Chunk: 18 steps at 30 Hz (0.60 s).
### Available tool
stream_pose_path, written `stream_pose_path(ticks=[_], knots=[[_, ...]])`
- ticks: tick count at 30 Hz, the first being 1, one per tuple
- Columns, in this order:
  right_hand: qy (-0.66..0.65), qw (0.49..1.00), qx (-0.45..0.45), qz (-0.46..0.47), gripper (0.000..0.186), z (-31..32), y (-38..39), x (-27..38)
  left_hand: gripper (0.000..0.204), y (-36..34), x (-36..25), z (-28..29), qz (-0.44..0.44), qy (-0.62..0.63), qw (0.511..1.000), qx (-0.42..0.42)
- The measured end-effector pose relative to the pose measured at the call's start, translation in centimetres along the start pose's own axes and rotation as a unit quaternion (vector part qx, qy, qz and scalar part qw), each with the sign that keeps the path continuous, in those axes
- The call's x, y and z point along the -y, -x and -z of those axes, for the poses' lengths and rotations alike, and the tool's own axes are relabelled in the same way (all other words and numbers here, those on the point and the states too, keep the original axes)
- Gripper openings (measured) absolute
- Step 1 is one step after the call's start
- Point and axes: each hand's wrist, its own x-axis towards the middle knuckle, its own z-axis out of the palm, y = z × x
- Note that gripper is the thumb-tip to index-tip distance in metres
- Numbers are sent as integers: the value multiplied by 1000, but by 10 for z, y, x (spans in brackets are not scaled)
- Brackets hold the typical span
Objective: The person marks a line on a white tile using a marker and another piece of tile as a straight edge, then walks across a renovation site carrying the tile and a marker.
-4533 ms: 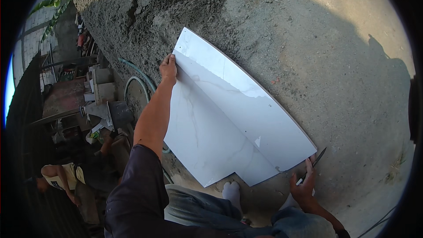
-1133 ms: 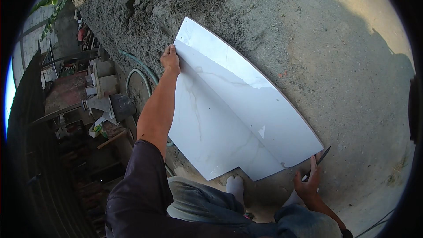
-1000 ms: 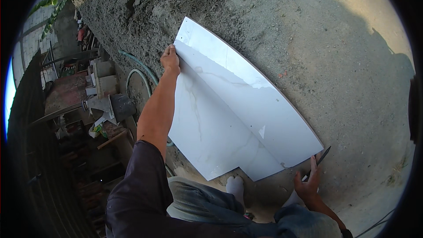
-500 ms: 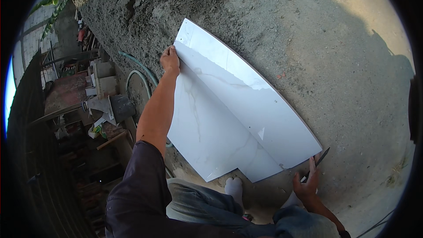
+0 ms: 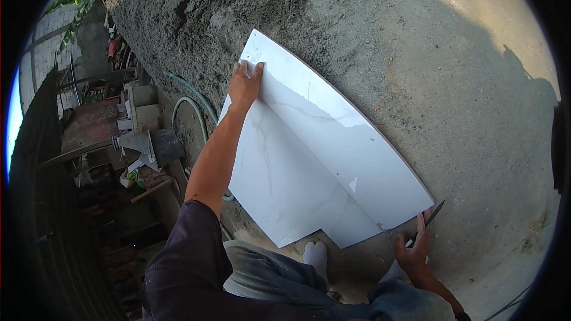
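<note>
A large white marble-patterned tile [image 5: 279,160] lies on the ground, with a notch cut in its near edge. A long straight line runs along it, setting off a narrower strip [image 5: 351,148] with a curved-looking outer edge. My left hand [image 5: 244,89] rests on the tile's far left end, fingers at the edge and thumb spread apart on the surface. At the near right corner my right hand [image 5: 414,249] is closed round a slim dark pointed tool [image 5: 435,213], its exact kind unclear. A right fingertip touches the tile's corner.
Rough grey mortar [image 5: 250,6] is spread beyond the tile. On the left lie a green hose [image 5: 189,101], a dark bucket [image 5: 165,146] and cluttered building materials. My foot in a pale sock [image 5: 315,255] stands close to the notch.
My left hand has shifted right, from gripping the tile's left edge to resting on its surface with the thumb spread. The tile's far left end has moved slightly. My right hand is nearly still.
</note>
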Motion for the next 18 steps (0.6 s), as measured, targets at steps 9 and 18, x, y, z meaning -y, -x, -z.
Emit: stream_pose_path(ticks=[9, 18], knots=[[-2, 1000, 2, -16, 70, 2, 2, 2, 134, 49, -107, 56, -82, -88, 953, 279], [21, 1000, -9, 13, 70, 5, -7, 15, 135, 49, -105, 56, -66, -62, 954, 287]])
